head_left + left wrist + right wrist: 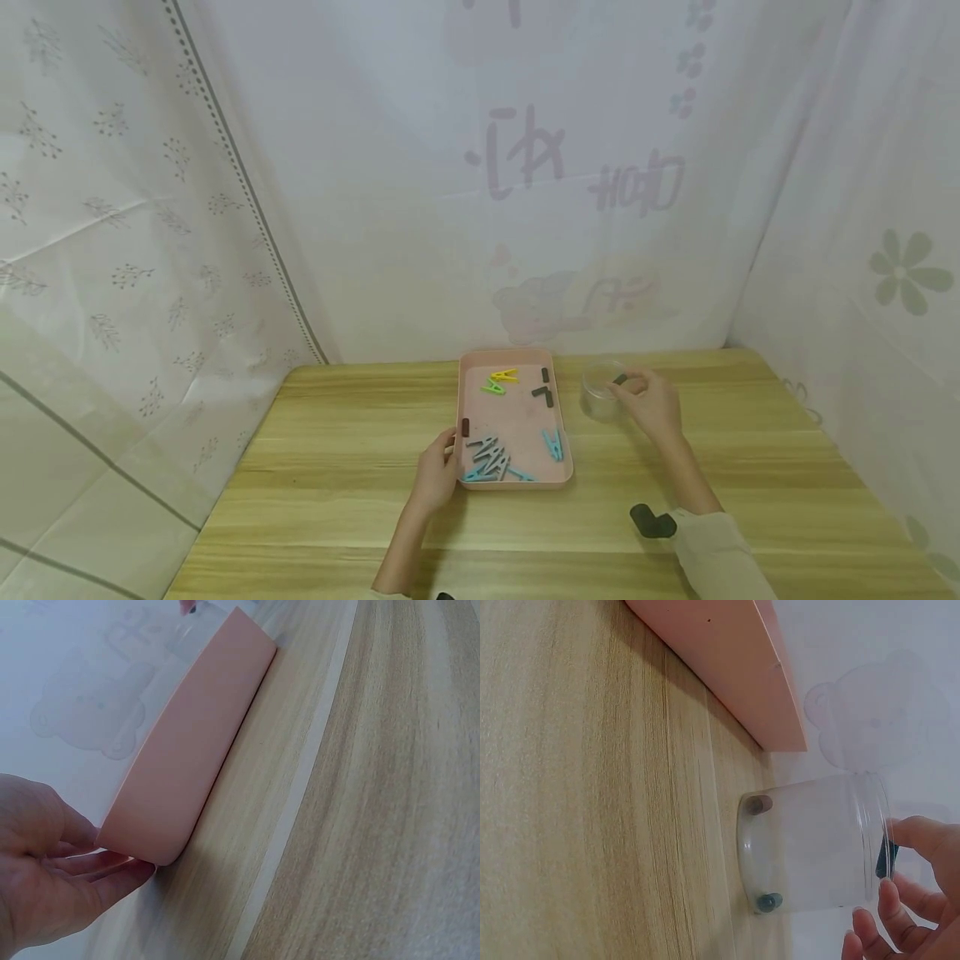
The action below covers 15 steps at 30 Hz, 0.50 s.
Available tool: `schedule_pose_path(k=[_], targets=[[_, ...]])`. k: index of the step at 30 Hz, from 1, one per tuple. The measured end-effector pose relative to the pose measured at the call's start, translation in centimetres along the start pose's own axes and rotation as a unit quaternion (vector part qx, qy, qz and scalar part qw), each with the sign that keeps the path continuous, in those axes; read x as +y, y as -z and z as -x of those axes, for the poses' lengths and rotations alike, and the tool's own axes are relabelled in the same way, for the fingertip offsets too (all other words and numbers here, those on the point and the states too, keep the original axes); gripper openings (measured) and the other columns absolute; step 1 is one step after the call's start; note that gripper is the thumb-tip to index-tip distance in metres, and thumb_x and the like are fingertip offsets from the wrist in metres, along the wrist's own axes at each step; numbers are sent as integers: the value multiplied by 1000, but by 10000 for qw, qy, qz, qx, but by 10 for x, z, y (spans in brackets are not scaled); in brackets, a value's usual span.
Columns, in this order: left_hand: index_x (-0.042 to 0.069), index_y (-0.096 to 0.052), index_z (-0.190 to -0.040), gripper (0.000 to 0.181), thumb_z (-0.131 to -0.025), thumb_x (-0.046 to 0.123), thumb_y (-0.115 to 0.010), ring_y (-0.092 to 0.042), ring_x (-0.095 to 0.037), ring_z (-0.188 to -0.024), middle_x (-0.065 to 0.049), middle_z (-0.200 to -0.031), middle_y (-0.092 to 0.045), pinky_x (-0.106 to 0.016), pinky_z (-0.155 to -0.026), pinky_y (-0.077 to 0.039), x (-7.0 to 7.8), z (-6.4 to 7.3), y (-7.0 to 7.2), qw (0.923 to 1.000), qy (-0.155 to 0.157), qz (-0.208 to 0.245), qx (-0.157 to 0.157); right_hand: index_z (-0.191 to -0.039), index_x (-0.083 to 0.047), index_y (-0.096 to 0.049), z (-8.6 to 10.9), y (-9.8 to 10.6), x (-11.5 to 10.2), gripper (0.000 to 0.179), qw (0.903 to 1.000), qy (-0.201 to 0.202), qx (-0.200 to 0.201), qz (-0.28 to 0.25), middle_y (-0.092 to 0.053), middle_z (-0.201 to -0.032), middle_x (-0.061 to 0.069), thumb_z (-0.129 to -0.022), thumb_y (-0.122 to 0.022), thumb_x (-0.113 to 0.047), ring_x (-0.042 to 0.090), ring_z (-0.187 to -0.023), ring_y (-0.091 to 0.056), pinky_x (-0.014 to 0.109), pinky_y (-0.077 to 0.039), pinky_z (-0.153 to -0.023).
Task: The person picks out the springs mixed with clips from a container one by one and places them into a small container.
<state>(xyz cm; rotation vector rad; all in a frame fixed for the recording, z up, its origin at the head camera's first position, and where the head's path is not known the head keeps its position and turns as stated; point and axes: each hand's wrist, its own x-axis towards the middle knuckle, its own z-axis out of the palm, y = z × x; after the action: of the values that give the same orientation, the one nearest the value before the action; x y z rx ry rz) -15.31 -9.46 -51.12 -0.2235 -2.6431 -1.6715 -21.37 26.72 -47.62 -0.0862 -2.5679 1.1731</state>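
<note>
My left hand (437, 475) grips the near left side of a pink tray (517, 417), its fingers around the wall in the left wrist view. My right hand (654, 408) pinches a small dark cylindrical piece (887, 856) at the mouth of a clear plastic jar (817, 847). Inside the jar, a brownish piece (760, 804) and a dark greenish piece (769, 902) lie at the bottom. The tray holds a yellow clothespin (505, 376), a green clothespin (492, 387), several grey and blue clothespins (553, 445), and several dark pieces (545, 375).
A brown piece (466, 427) lies by the tray's left wall. The jar stands right of the tray on the wooden table (345, 433). A patterned curtain (390, 250) hangs behind the table's far edge, with more cloth at both sides.
</note>
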Motion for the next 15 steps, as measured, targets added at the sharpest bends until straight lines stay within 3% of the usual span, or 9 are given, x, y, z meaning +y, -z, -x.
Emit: schedule_pose_path(k=[15], targets=[[-14, -47, -139, 39, -101, -5, -45, -60, -52, -114, -36, -130, -56, -53, -90, -56, 0, -1, -2, 9998, -98, -138, 136, -125, 7, -62, 0, 0, 0, 56, 9998, -157, -66, 48, -71, -99, 27, -93, -71, -38, 34, -79, -69, 27, -53, -59]])
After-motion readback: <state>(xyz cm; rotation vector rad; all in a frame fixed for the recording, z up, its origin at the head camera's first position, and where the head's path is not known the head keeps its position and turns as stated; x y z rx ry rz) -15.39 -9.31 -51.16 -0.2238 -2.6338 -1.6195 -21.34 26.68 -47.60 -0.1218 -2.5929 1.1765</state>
